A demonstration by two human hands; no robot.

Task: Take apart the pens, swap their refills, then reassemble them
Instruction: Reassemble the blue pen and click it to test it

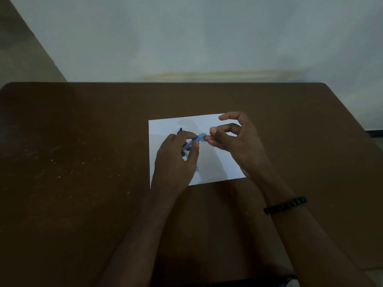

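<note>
Over the middle of the white paper sheet (217,162), a blue pen barrel (193,141) held clear of the page, long axis slanting from low and nearer the body at the sheet's left half up toward the sheet's far right. Left hand (176,164) curled round the lower stretch of the barrel, thumb and fingertips pinching it, so most of its length hidden. Right hand (238,146) meeting the barrel's upper, open end, thumb and forefinger pressed together on something thin there; a fine thread-like line, probably a refill or spring, just visible at that end, too small to name surely. Remaining right fingers spread and lifted above the sheet's far right corner. Judged step: drawing a refill out of, or feeding one into, the barrel along its own axis; which of the two cannot be told. Coming move turning on that axis: right hand nearer the open end and in line with it, left hand serving only as the steady clamp. A dark pen part (179,131) poking out beyond the left knuckles, toward the sheet's far left; whether gripped or lying on the paper not clear. A pale teal piece (197,169) on the sheet just beside the left wrist. No container anywhere; loose parts resting on the sheet, itself on the brown table (83,162). Black beaded bracelet (286,205) on the right wrist, nearer the body than the sheet.
</note>
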